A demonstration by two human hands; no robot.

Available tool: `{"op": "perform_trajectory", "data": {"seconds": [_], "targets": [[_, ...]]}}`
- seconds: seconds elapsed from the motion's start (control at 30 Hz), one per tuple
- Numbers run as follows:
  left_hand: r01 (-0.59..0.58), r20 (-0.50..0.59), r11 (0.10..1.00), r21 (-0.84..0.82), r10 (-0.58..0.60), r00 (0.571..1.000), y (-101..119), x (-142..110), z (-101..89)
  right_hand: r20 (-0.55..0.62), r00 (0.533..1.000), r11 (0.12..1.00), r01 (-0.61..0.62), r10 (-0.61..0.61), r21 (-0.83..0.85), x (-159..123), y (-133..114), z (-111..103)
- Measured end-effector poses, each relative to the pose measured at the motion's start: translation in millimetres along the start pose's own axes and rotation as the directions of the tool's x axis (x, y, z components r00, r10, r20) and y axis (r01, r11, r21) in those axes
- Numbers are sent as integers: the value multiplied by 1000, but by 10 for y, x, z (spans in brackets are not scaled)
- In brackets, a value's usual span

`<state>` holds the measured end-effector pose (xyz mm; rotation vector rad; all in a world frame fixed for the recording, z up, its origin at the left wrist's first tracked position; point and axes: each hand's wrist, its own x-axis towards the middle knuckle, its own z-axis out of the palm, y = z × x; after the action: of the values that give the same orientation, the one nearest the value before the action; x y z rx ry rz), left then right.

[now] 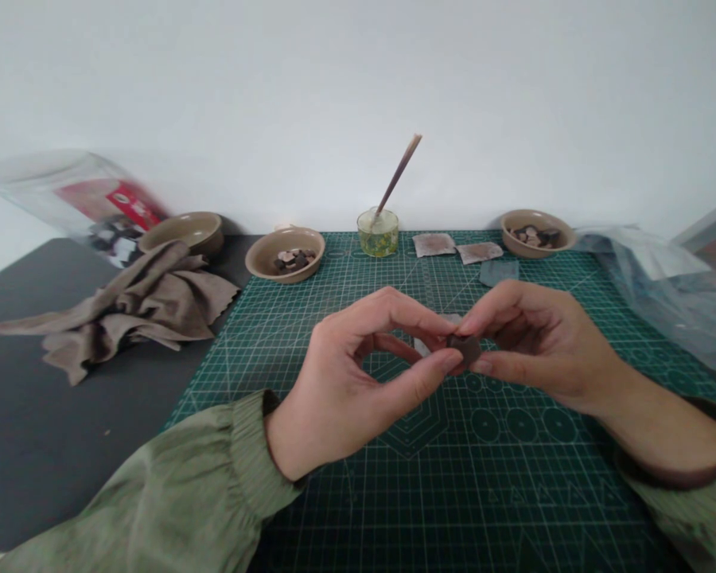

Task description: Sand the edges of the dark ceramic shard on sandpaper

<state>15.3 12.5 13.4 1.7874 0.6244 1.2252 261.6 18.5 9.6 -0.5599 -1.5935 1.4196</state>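
Small dark chip pinched in mid-air above a green cutting mat, between fingertips of the left hand and right hand, other fingers curled. Brush in a glass jar at 12 o'clock, between a bowl of chips at 11 o'clock and another bowl of chips at 1 o'clock.

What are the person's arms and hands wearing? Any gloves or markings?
The left sleeve and right sleeve are loose olive-green fabric, with gathered cuffs that show a dark inner edge. The left hand and right hand are bare: no gloves, rings or visible markings.
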Motion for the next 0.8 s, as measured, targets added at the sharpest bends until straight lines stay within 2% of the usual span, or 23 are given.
{"op": "perform_trajectory", "data": {"seconds": [0.53, 0.8], "targets": [[-4, -7, 999, -40, 4, 1000, -19, -15, 28, 8, 1000, 999, -14, 14, 46, -4, 0, 4], [-19, -19, 999, -27, 18, 1000, -9, 2, 34, -23, 1000, 999, -20, 20, 38, -6, -5, 19]]}}
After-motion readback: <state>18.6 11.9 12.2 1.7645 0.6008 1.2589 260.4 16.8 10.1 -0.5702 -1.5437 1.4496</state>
